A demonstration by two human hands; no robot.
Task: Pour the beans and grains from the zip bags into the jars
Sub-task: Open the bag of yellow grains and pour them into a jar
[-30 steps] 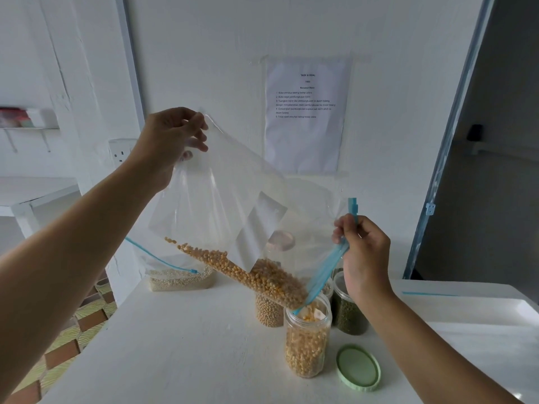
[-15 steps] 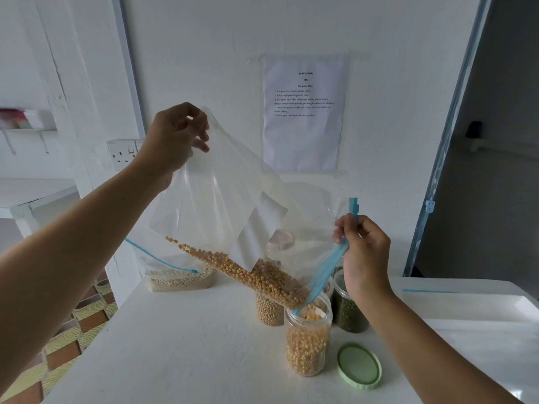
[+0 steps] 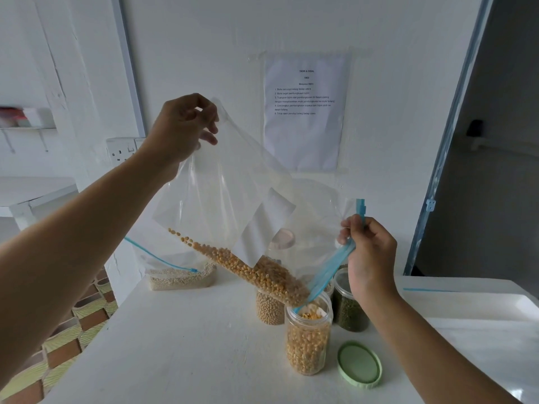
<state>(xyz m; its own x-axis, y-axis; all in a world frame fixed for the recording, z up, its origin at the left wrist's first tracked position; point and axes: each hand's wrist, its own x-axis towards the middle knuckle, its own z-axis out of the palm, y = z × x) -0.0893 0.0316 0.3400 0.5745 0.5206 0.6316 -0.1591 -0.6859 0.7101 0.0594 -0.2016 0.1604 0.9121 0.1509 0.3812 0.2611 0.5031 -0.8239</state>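
A clear zip bag point(image 3: 221, 199) with yellow corn kernels point(image 3: 256, 272) hangs tilted over an open clear jar point(image 3: 307, 342) that is mostly full of the same kernels. My left hand point(image 3: 182, 126) pinches the bag's raised bottom corner up high. My right hand point(image 3: 370, 255) grips the blue zip edge at the bag's mouth, just above and right of the jar. The kernels lie heaped at the bag's low corner right over the jar's rim. The jar's green lid point(image 3: 359, 364) lies flat on the table to its right.
On the white table point(image 3: 189, 360), behind the open jar, stand a jar of pale beans point(image 3: 269, 309) and a jar of green beans point(image 3: 348, 310). A second zip bag of white grains point(image 3: 180, 277) sits at the back left. Patterned floor lies beyond the left edge.
My left hand has lifted the bag's corner slightly higher. Kernels have slid further down toward the jar's mouth. My right hand has stayed nearly still.
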